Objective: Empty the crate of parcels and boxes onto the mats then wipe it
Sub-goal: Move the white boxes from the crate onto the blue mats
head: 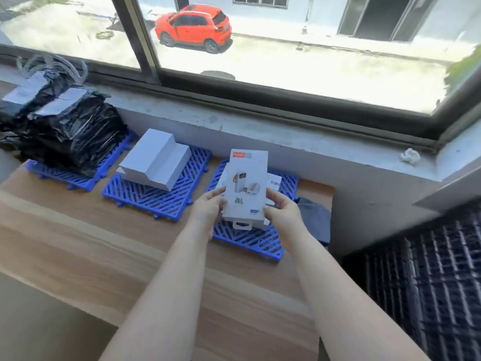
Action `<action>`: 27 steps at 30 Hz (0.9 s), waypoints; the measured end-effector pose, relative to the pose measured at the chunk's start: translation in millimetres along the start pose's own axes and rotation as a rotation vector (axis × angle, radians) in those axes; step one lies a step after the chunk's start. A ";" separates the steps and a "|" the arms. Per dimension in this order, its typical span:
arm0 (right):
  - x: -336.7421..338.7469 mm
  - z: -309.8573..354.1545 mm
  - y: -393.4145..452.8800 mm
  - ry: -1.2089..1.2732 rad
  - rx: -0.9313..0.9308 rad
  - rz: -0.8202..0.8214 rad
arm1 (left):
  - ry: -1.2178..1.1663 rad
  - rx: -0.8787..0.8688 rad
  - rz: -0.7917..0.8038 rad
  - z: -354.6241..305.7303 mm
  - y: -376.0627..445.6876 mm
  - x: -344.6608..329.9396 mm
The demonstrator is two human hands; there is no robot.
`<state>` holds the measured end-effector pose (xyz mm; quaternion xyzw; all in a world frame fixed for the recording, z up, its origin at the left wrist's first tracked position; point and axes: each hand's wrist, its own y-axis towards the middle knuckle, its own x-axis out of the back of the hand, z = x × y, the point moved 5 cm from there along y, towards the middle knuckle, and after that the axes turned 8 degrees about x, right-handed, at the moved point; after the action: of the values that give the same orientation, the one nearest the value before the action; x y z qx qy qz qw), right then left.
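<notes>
The location is an upper-floor packing or stockroom workspace. Indicators: a wooden worktable (104, 230) set against a painted sill below a large window (286, 61); blue plastic grid mats (156, 201) laid in a row on it; stacked black-wrapped parcels (67, 131) with labels; plain white boxes (156, 160); a dark lattice crate (429, 282) beside the table. The window overlooks a paved yard and a red car (194, 27).
</notes>
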<state>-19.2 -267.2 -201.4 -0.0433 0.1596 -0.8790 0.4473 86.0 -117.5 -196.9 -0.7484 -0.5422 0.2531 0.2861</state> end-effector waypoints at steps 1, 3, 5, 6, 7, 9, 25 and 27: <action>-4.9 -1.4 6.3 0.008 -0.016 -0.028 | 0.009 0.031 0.019 -5.1 13.6 -0.7; -15.5 -7.8 19.9 0.083 -0.082 -0.082 | 0.021 0.082 0.078 -12.3 40.3 -1.0; -23.6 -15.8 30.3 0.172 -0.161 -0.158 | 0.045 0.130 0.122 -16.5 60.5 -0.4; -27.3 -19.3 34.0 0.190 -0.193 -0.197 | 0.053 0.150 0.139 -17.3 70.6 1.0; -30.9 -23.8 37.7 0.204 -0.215 -0.234 | 0.059 0.164 0.165 -17.7 80.8 2.0; -37.4 -34.6 42.6 0.245 -0.233 -0.294 | 0.082 0.190 0.220 -16.7 97.4 5.9; -51.2 -43.2 38.4 -0.282 -0.104 -0.283 | 0.775 -0.015 0.318 -34.6 111.5 18.6; -47.3 -31.4 30.6 -0.539 -0.045 -0.213 | 1.041 -0.268 0.292 -44.6 99.2 7.7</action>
<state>25.8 -238.6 -237.7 -0.3019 0.0490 -0.8740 0.3775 185.0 -141.6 -235.5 -0.8718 -0.2476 -0.1840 0.3805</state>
